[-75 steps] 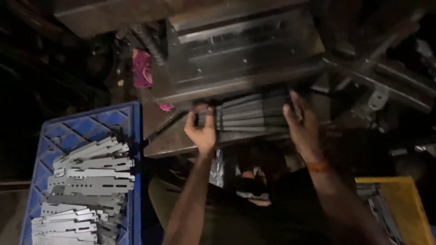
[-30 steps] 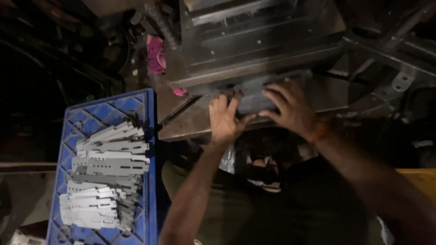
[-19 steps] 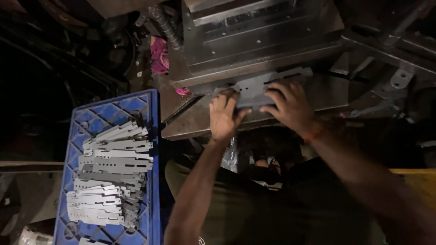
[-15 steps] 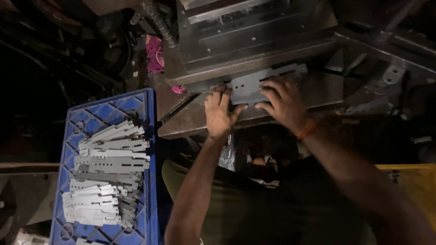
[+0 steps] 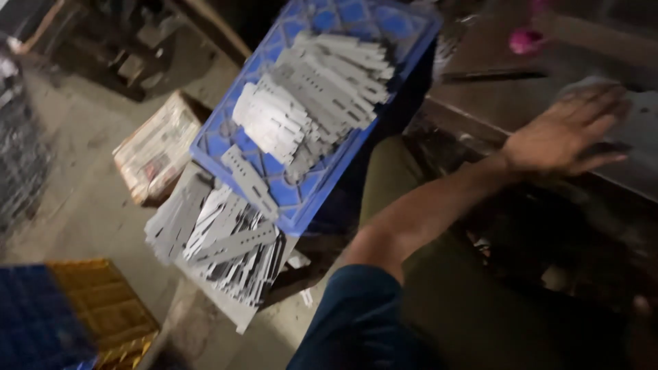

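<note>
Yellow crate [image 5: 96, 308]: bottom left on the floor, beside a darker blue one; blurred.
Paper bundle [image 5: 156, 147]: lies on the floor just left of the blue crate.
Loose plates [image 5: 219, 240]: a fan of flat grey punched metal strips on the floor, under the near corner of the blue crate.
Blue crate [image 5: 301, 199]: tilted in view, open lattice walls, holding stacked plates [image 5: 315, 103] of the same kind.
Left hand [image 5: 569, 130]: fingers spread and flat, palm down, clamped on nothing; it rests on a grey plate [image 5: 641, 116] lying on the dark bench [image 5: 493, 103] at the right edge.
Right hand: out of view.
Pink thing [image 5: 524, 40]: on the bench beyond the hand; too blurred to tell what it is.
Handling, as a judgement: the plate looks thin, stiff and light singly, heavy in a stack; smooth faces likely slide, cut edges may be sharp. Best gripped across the long edges near the middle.
</note>
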